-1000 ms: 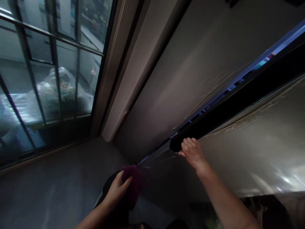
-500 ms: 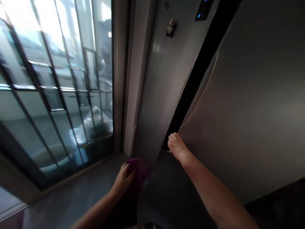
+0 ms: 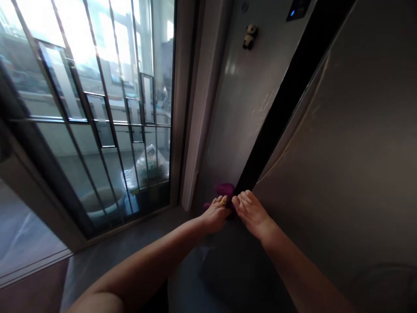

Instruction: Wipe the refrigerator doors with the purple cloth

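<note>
My left hand (image 3: pixel 215 216), with rings on a finger, is closed on a purple cloth (image 3: pixel 224 189). It presses the cloth against the lower end of a black vertical strip (image 3: pixel 276 117) between two grey refrigerator doors. Close beside it, my right hand (image 3: pixel 254 214) curls its fingers over the edge of the right refrigerator door (image 3: pixel 365 130). Part of the cloth is hidden behind the left fingers. The left refrigerator door (image 3: pixel 221 134) carries a small panda magnet (image 3: pixel 250 36) and a panel with a blue light (image 3: pixel 292 13).
On the left stands a glass door with metal bars (image 3: pixel 104 130). Through its glass show a round tub (image 3: pixel 100 202) and a clear plastic bag (image 3: pixel 150 167). A pale door frame (image 3: pixel 203 100) rises between glass and refrigerator. Grey floor (image 3: pixel 124 256) lies below.
My left hand has moved up and right with the purple cloth, from near the floor to the black strip beside my right hand. My right hand stays at the door edge; the view has shifted left.
</note>
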{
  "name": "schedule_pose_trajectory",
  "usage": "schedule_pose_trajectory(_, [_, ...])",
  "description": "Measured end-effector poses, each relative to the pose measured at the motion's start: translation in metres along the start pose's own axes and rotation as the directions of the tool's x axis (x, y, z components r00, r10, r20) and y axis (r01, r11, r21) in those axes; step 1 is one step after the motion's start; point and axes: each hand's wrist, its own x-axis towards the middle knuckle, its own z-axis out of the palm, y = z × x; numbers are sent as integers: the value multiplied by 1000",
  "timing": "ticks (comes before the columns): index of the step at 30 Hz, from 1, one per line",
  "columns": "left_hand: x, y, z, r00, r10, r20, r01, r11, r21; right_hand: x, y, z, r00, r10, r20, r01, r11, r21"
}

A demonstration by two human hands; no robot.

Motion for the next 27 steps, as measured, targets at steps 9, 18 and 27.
schedule_pose_trajectory(9, [10, 10, -24, 972, 228, 62, -234, 965, 115, 6, 0, -54, 983, -108, 147, 136, 970, -200])
schedule_pose_trajectory(18, [-39, -68, -19, 997, 4, 72, -13, 992, 123, 14, -20, -82, 974, -46, 224, 103, 962, -252])
schedule_pose_trajectory(27, [-112, -70, 12, 974, -210, -82, 151, 880, -450, 15, -38, -95, 971, -41, 234, 114, 944, -309])
